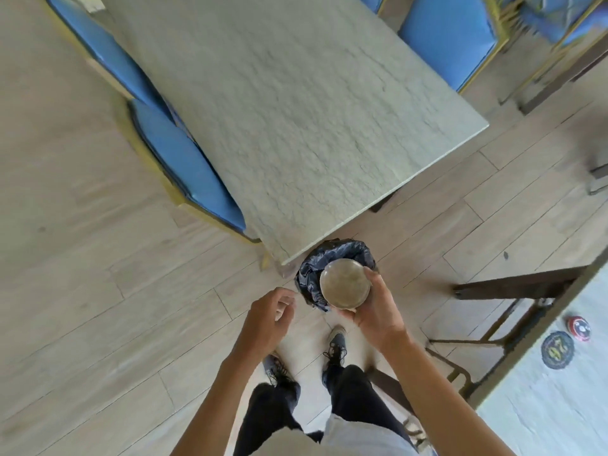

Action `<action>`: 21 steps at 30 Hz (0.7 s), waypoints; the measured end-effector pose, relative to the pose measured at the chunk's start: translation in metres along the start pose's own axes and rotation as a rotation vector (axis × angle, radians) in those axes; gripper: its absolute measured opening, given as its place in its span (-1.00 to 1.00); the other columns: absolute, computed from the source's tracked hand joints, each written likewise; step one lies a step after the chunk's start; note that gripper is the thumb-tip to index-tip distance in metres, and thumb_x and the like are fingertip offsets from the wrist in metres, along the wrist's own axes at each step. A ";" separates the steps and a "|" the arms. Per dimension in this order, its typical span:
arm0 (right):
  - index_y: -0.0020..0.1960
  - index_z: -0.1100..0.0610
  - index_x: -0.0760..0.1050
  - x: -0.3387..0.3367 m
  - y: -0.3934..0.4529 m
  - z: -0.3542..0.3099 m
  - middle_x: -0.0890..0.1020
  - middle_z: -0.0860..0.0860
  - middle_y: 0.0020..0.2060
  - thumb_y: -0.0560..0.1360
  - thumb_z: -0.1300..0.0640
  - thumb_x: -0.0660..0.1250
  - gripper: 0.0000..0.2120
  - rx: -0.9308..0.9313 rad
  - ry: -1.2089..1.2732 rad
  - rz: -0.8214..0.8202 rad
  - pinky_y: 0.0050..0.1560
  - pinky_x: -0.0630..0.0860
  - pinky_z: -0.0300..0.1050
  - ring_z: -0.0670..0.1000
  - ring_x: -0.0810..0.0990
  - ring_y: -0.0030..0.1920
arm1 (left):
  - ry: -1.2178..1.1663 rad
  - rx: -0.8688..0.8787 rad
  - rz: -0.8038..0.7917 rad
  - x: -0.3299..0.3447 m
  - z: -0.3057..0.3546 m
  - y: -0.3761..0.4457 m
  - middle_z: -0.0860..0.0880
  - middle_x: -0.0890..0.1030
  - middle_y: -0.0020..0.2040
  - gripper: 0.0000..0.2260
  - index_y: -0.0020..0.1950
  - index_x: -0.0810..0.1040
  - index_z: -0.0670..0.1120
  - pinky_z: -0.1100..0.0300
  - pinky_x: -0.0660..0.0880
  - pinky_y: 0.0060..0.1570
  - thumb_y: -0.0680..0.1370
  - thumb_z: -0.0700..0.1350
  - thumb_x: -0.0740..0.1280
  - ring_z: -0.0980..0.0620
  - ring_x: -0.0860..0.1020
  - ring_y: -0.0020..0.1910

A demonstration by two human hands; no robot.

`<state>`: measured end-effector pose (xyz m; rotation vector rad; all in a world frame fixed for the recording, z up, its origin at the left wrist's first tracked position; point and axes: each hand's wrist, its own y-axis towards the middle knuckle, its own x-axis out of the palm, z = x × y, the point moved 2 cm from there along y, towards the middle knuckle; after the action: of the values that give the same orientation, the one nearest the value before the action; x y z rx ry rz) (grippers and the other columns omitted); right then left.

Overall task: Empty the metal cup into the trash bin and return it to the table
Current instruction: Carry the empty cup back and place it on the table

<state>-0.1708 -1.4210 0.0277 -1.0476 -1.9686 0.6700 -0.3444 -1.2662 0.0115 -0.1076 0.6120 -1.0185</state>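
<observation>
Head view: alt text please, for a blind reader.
The right hand holds a metal cup over a black-lined trash bin on the floor by a pale table's corner. The left hand hangs empty beside it; blue chairs flank the table.

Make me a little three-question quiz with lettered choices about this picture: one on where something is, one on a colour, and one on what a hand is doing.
1. Where is the trash bin?
A. On the table
B. On the floor by the table's near corner
C. On a chair

2. What colour are the chair seats?
A. Red
B. Green
C. Blue

3. What is the left hand doing?
A. Holding the cup
B. Holding nothing
C. Resting on the table

Answers: 1 B, the bin sits on the floor under the table corner. 2 C, the cushions are blue. 3 B, its fingers curl on nothing, while the right hand holds the metal cup over the bin.
</observation>
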 end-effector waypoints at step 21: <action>0.39 0.09 0.52 0.207 0.006 0.013 0.50 0.26 0.41 0.54 -0.16 0.37 -0.48 0.026 -0.094 -0.233 0.33 0.45 0.45 0.34 0.50 0.39 | -0.111 0.123 0.320 -0.188 0.015 -0.005 0.16 0.67 0.02 -0.87 0.09 0.60 0.02 0.42 0.52 -0.02 0.57 -0.17 0.35 0.20 0.62 0.01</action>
<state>-0.2500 -1.2428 0.0980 -0.7673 -2.1164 0.6240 -0.4104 -1.1169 0.1064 0.0421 0.4468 -0.7323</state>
